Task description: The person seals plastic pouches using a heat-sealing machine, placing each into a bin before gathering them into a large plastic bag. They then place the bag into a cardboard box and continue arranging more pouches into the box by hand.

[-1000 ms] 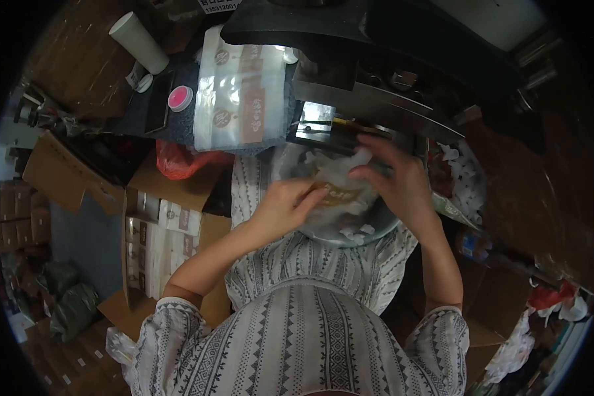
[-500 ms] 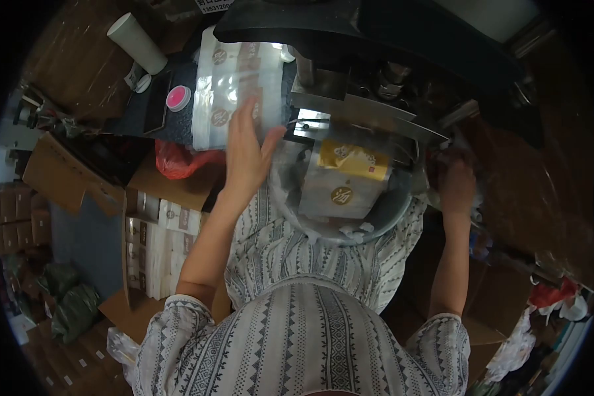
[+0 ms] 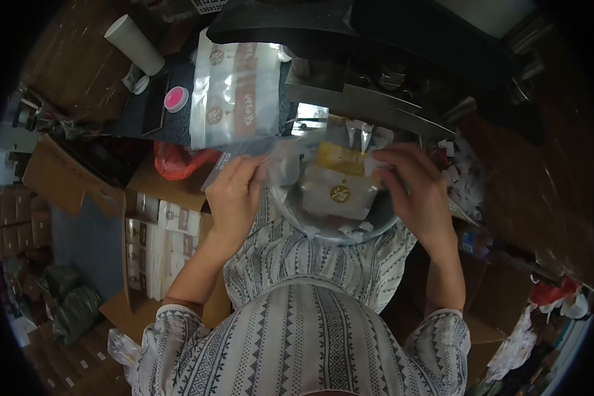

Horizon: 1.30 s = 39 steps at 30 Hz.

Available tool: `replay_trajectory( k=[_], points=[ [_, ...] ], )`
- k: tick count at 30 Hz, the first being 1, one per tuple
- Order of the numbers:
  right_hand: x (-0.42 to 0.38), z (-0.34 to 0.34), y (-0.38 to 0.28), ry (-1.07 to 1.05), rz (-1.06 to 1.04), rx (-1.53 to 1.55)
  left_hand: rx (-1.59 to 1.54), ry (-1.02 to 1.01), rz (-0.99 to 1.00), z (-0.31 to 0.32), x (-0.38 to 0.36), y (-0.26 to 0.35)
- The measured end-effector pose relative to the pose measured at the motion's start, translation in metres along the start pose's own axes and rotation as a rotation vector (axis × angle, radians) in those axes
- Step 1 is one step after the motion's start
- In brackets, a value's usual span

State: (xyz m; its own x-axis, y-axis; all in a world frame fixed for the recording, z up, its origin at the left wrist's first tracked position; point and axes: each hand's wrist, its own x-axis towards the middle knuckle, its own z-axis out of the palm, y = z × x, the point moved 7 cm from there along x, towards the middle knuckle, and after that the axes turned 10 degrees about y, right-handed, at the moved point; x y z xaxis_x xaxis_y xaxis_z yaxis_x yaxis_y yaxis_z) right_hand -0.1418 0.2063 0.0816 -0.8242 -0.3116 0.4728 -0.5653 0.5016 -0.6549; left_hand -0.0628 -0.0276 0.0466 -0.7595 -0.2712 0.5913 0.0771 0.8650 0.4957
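Observation:
My left hand [image 3: 233, 198] is closed on a clear plastic bag [image 3: 282, 165], which stretches sideways toward the basin and is blurred. My right hand [image 3: 416, 191] pinches a small white packet [image 3: 373, 162] over the right part of the basin; its print cannot be read. In the metal basin [image 3: 323, 236] on my lap lie a yellow packet [image 3: 336, 158] and a whitish bag with a round gold logo [image 3: 340, 193]. Just beyond my left hand is a stack of printed clear bags [image 3: 234, 99].
A machine with a metal edge [image 3: 376, 109] stands above the basin. Small white packets [image 3: 465, 185] are heaped at the right. An open carton [image 3: 135, 257] of packed bags stands at the left, near a pink-topped jar [image 3: 176, 99] and a white cup [image 3: 135, 45].
My left hand has come down from the stack with a clear bag in it. My right hand has moved left from the heap to the basin, holding a small white packet.

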Motion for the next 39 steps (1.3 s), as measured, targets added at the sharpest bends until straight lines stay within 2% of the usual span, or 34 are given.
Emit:
replay_trajectory(
  k=[2, 6, 8, 9, 11, 12, 14, 15, 17, 18, 20, 21, 23, 24, 26, 27, 29, 30, 32, 33, 35, 36, 38, 39],
  points=[
    [0.003, 0.014, -0.013, -0.015, -0.110, 0.023, 0.036, -0.002, 0.076, -0.002, 0.001, 0.009],
    [0.001, 0.023, -0.016, -0.062, -0.065, -0.084, -0.006, -0.018, 0.144, 0.000, -0.004, 0.018],
    [-0.004, 0.033, -0.019, -0.201, -0.053, 0.019, -0.102, -0.227, 0.171, 0.013, -0.010, 0.029],
    [-0.005, 0.034, -0.016, -0.202, -0.051, 0.018, -0.103, -0.227, 0.170, 0.018, -0.013, 0.029],
    [-0.006, 0.040, 0.000, -0.204, 0.057, 0.187, -0.311, -0.399, 0.046, 0.041, -0.026, 0.022],
    [-0.005, 0.041, 0.003, -0.203, 0.056, 0.188, -0.309, -0.399, 0.047, 0.047, -0.027, 0.023],
    [-0.002, 0.033, 0.018, -0.093, 0.171, 0.152, -0.417, -0.580, -0.075, 0.074, -0.031, 0.023],
    [-0.002, 0.029, 0.020, -0.092, 0.171, 0.150, -0.419, -0.580, -0.074, 0.083, -0.029, 0.025],
    [0.000, 0.010, 0.028, -0.010, 0.213, 0.024, -0.566, -0.760, -0.543, 0.116, -0.036, 0.011],
    [-0.002, 0.002, 0.030, -0.011, 0.212, 0.023, -0.567, -0.758, -0.544, 0.124, -0.029, 0.014],
    [-0.009, -0.015, 0.033, -0.045, 0.124, -0.222, -0.895, -0.707, -0.971, 0.141, -0.024, 0.012],
    [-0.013, -0.022, 0.040, -0.048, 0.124, -0.223, -0.897, -0.706, -0.974, 0.143, -0.023, 0.011],
    [-0.024, -0.045, 0.072, 0.014, 0.254, -0.782, -0.958, -0.734, -1.013, 0.147, -0.025, 0.011],
    [-0.031, -0.047, 0.091, 0.013, 0.260, -0.781, -0.956, -0.740, -1.015, 0.147, -0.029, 0.007],
    [-0.042, -0.038, 0.140, -0.219, 0.379, -0.924, -0.628, -0.449, -0.567, 0.123, -0.007, -0.009],
    [-0.036, -0.038, 0.138, -0.215, 0.375, -0.922, -0.626, -0.444, -0.564, 0.115, 0.001, -0.023],
    [-0.033, -0.039, 0.128, -0.169, 0.466, -0.618, 0.329, 0.087, 0.139, 0.057, 0.032, -0.032],
    [-0.033, -0.041, 0.123, -0.166, 0.467, -0.620, 0.326, 0.087, 0.141, 0.055, 0.024, -0.037],
    [-0.024, -0.041, 0.094, -0.044, 0.268, -0.358, 0.482, 0.000, 0.380, 0.057, -0.006, -0.034],
    [-0.018, -0.041, 0.081, -0.039, 0.269, -0.353, 0.486, 0.000, 0.386, 0.048, -0.006, -0.042],
    [-0.011, -0.027, 0.050, -0.145, 0.362, -0.065, 0.247, -0.096, -0.026, 0.032, -0.012, -0.078],
    [-0.009, -0.016, 0.039, -0.149, 0.360, -0.067, 0.169, -0.057, -0.097, 0.022, -0.007, -0.072],
    [0.000, 0.013, 0.008, -0.199, 0.246, 0.142, 0.125, -0.003, -0.040, 0.009, -0.007, -0.042],
    [0.003, 0.024, 0.004, -0.198, 0.243, 0.145, 0.083, 0.048, 0.019, 0.001, -0.007, -0.026]
  ],
)
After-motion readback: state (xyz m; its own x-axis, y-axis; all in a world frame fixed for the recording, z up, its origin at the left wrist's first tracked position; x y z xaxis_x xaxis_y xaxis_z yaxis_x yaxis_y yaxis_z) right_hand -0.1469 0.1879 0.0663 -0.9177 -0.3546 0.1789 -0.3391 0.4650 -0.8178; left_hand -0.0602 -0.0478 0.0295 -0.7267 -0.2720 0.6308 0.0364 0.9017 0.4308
